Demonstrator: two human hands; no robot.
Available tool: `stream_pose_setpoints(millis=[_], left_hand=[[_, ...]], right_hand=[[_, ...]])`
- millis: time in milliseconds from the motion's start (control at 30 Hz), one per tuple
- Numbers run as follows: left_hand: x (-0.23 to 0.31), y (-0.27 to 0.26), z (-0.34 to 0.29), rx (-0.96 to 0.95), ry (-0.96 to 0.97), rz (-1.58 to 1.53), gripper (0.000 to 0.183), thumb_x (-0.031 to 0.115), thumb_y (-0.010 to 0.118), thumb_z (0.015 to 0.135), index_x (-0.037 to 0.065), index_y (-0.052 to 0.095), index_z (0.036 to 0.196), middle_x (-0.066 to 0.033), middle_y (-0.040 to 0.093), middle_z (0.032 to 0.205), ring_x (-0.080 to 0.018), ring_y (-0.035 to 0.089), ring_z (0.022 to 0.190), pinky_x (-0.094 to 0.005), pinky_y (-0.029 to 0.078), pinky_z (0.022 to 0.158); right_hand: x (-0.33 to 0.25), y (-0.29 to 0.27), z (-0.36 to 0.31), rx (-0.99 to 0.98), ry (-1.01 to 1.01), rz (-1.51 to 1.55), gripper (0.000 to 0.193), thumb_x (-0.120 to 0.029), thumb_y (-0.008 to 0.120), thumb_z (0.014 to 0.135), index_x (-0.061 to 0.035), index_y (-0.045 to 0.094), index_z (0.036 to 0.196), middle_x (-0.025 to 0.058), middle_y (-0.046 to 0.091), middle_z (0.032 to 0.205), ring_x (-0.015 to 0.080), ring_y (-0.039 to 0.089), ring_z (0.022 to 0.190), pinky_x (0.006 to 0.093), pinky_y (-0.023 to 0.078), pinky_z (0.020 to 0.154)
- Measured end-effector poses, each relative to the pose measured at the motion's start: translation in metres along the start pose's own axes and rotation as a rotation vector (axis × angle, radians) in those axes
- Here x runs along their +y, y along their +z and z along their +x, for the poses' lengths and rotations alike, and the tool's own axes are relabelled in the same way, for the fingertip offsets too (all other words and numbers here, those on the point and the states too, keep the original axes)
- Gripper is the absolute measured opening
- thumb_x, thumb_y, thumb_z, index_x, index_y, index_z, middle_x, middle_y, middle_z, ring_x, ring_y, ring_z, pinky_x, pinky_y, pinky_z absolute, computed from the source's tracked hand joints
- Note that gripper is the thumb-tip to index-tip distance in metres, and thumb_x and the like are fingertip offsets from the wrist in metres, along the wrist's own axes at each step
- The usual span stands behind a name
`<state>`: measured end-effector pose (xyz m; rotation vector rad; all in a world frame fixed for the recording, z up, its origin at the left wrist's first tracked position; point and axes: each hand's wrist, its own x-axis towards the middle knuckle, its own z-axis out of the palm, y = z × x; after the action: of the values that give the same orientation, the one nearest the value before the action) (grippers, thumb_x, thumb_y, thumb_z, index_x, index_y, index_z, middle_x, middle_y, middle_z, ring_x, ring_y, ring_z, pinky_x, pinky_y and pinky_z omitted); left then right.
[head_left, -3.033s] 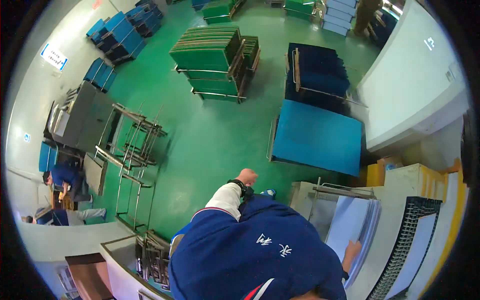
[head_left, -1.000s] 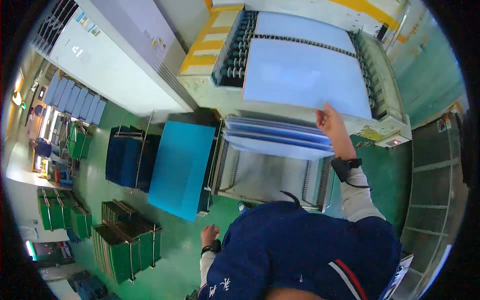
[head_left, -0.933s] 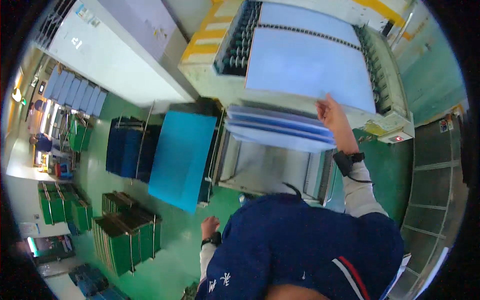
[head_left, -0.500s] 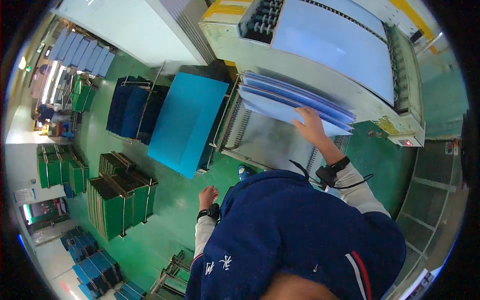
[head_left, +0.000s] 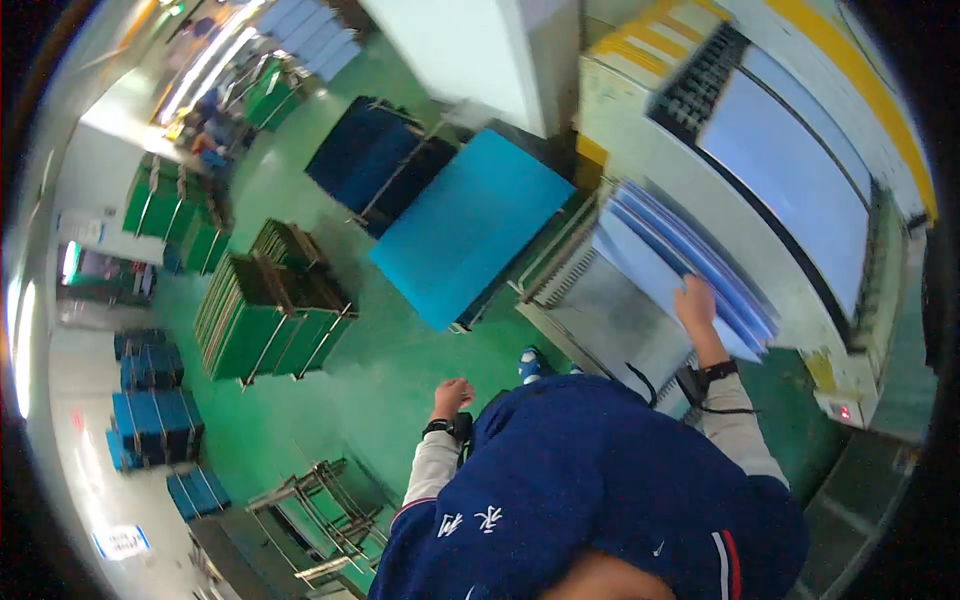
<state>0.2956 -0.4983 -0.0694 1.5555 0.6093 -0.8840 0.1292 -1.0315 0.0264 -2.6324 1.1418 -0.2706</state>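
Note:
Several pale blue panels [head_left: 640, 250] stand on edge, leaning together in a slotted metal rack [head_left: 565, 275] in front of me. My right hand [head_left: 697, 305] is at the top edge of the nearest panel, with its fingers bent over that edge; the fingertips are partly hidden. Down by my left side, my left hand [head_left: 453, 397] hangs over the green floor with curled fingers and nothing visible in it. Dark bands with small devices sit on both wrists. A black strap hangs near the right one.
Behind the rack stands a roller machine [head_left: 720, 190] carrying a flat pale panel [head_left: 790, 170]. To the left, a bright blue sheet [head_left: 475, 225] tops a cart. Green panels [head_left: 265, 315] in racks, an angular metal frame [head_left: 325, 510] and blue stacks [head_left: 160, 420] stand farther left.
My view has turned, so the machine and rack now appear farther right. The right hand's spread fingers have closed over the panel edge. My left hand stays low and curled.

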Motion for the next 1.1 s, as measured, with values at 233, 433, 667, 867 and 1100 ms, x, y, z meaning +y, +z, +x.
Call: stream_pose_setpoints(millis=[233,433,667,867,1100], left_hand=[[-0.018,-0.029,-0.014,0.068,-0.048,-0.078,0.017,0.012,0.056,0.082,-0.003,0.055,0.091,-0.0089,0.057,0.068,-0.017,0.054,0.05,-0.0268,0.041,0.039],[-0.024,-0.032,0.004,0.096,-0.047,-0.067,0.021,0.013,0.058,0.08,-0.003,0.057,0.094,-0.0093,0.058,0.069,-0.0155,0.054,0.05,-0.0268,0.043,0.04],[-0.023,-0.048,0.044,-0.066,0.045,-0.006,0.015,0.01,0.057,0.079,-0.002,0.056,0.087,-0.0094,0.057,0.067,-0.0166,0.054,0.049,-0.0268,0.04,0.038],[-0.006,-0.025,0.057,-0.111,-0.038,-0.113,0.01,0.01,0.056,0.079,0.002,0.056,0.086,-0.0096,0.058,0.065,-0.0183,0.056,0.049,-0.0281,0.04,0.038],[-0.009,-0.028,0.077,-0.169,-0.044,-0.024,0.014,0.014,0.059,0.08,0.004,0.057,0.089,-0.0064,0.062,0.071,-0.0163,0.059,0.053,-0.0296,0.047,0.044]], right_hand=[[-0.008,-0.002,0.015,-0.12,0.151,-0.133,0.014,-0.019,0.055,0.076,-0.0063,0.056,0.083,0.0193,0.061,0.089,0.038,0.058,0.087,0.048,0.045,0.072],[-0.008,-0.009,0.01,-0.149,0.162,-0.169,0.015,-0.02,0.058,0.077,-0.0062,0.057,0.081,0.0179,0.061,0.088,0.0363,0.058,0.088,0.047,0.045,0.073],[-0.011,-0.107,0.007,0.085,0.094,-0.128,0.032,-0.024,0.062,0.077,-0.0048,0.062,0.103,0.0185,0.061,0.101,0.0344,0.057,0.095,0.0426,0.044,0.081],[0.045,-0.202,-0.002,0.154,0.053,0.089,0.034,-0.017,0.062,0.079,0.0024,0.059,0.107,0.0199,0.061,0.101,0.0311,0.059,0.084,0.0381,0.045,0.074],[0.088,-0.213,-0.063,0.369,0.43,0.951,0.046,-0.01,0.059,0.078,0.0019,0.05,0.121,0.0129,0.059,0.11,0.0204,0.058,0.095,0.0291,0.047,0.08]])
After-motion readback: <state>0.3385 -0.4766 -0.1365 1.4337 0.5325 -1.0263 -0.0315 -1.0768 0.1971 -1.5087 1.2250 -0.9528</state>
